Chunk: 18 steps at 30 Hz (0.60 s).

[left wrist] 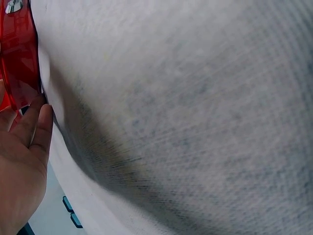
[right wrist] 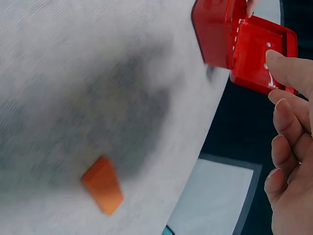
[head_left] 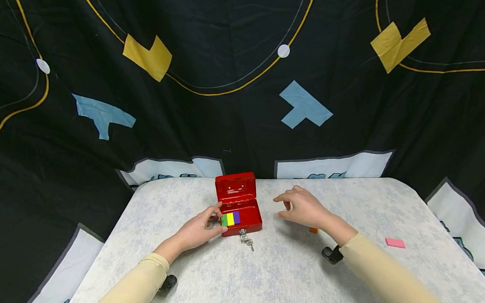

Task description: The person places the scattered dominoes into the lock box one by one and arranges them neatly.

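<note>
A small red cash box (head_left: pixel 251 210) stands on the table with its lid (head_left: pixel 236 187) raised. Side by side in its left part are a green block (head_left: pixel 224 220), a yellow block (head_left: pixel 230 219) and a purple block (head_left: pixel 236 217). My left hand (head_left: pixel 197 227) holds the box's left end, thumb near the front corner and forefinger near the back one. Right of the box, my right hand (head_left: pixel 303 207) hovers above the table, holding nothing, thumb and forefinger apart. Under its wrist lies an orange block (right wrist: pixel 103 186), mostly hidden in the head view.
Keys (head_left: pixel 249 243) hang from the lock on the box's front. A pink block (head_left: pixel 395 243) lies farther right on the pale table (head_left: pixel 274 278). Behind the table hangs a black cloth (head_left: pixel 233 124) with taped shapes.
</note>
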Motion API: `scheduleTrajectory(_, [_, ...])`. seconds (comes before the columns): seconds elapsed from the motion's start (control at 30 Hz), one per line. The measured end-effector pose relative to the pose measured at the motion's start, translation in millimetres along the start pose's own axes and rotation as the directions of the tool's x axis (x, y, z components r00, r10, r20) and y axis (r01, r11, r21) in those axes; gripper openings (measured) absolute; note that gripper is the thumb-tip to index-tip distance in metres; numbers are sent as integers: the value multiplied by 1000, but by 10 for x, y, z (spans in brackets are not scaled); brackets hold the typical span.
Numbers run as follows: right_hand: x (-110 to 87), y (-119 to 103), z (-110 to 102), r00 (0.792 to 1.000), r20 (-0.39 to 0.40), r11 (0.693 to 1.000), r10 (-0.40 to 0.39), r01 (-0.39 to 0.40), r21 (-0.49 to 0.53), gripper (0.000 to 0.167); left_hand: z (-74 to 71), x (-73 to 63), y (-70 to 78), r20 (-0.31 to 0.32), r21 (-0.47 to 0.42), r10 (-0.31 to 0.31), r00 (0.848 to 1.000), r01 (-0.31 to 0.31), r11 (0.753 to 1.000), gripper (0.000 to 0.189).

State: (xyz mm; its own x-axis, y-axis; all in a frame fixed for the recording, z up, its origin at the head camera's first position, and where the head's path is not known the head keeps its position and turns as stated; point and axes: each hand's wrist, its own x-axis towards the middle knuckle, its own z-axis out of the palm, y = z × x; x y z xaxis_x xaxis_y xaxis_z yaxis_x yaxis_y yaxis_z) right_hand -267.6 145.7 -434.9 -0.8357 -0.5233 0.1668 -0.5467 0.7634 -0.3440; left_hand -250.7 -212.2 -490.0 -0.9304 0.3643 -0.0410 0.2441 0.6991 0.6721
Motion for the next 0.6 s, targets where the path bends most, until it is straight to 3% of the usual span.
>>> scheduleTrajectory(0.6, [-419,348,-88,994,-30,992,108,-106,75,42,5,3,14,2,-16,8,1000,-8,1000,39])
